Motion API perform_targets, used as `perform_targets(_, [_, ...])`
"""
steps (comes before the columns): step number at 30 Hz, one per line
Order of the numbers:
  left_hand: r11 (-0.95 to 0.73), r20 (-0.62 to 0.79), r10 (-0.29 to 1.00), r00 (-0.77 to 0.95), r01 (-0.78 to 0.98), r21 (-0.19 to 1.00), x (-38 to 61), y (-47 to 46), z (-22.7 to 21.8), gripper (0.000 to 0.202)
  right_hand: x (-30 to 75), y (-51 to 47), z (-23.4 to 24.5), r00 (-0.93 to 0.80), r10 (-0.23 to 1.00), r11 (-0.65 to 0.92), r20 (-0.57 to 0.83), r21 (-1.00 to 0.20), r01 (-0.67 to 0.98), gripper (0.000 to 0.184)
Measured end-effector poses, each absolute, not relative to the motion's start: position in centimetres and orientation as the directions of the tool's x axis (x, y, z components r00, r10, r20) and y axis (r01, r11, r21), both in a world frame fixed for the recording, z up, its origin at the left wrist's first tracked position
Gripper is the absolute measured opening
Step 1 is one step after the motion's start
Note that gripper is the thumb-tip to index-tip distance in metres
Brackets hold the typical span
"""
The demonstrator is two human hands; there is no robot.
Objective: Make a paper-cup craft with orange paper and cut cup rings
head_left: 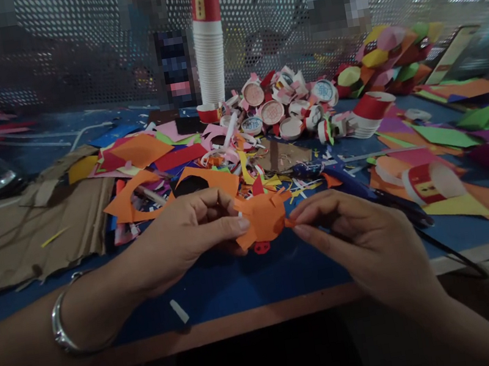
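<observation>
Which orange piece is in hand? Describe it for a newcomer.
From the tall stack of white cups at the back of the blue table, come straight to the near edge. The left hand and right hand pinch a roundish orange cutout. Unlike the loose scraps behind, it is held up and has a red bit at its bottom.

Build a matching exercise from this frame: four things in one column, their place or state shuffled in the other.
Things:
1. orange paper cutout
2. cup stack
3. bracelet
4. cardboard sheet

Places or states:
A. lying flat at far left
B. standing upright at the back
C. pinched between left hand and right hand
D. around the left wrist

Pairs: 1-C, 2-B, 3-D, 4-A
</observation>
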State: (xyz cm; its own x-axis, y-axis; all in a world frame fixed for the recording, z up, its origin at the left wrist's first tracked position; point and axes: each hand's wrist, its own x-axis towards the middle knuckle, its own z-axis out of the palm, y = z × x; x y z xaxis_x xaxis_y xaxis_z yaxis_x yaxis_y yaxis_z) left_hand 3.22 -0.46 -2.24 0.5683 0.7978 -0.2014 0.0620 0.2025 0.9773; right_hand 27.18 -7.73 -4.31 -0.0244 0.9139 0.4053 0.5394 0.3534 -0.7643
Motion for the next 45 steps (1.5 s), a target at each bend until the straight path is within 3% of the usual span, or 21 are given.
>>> perform_targets(18, [0.259, -0.223, 0.783, 0.581, 0.021, 0.966, 3.36, -0.78, -2.14, 0.017, 26.66, -7.80, -4.87, -0.018, 0.918, 0.363, 0.396, -0.823, 0.436, 0.006])
perform_targets(39, [0.265, -0.225, 0.739, 0.635, 0.032, 0.964, 3.29, -0.94, -2.31, 0.025, 26.57, -7.70, -4.90, -0.047, 0.932, 0.343, 0.359, -0.832, 0.435, 0.005])
perform_targets(45, [0.236, -0.205, 0.748, 0.631, 0.035, 0.971, 3.35, -1.00, -2.01, 0.025, 26.47, -7.60, -5.07, -0.040, 0.957, 0.284, 0.288, -0.898, 0.337, 0.007])
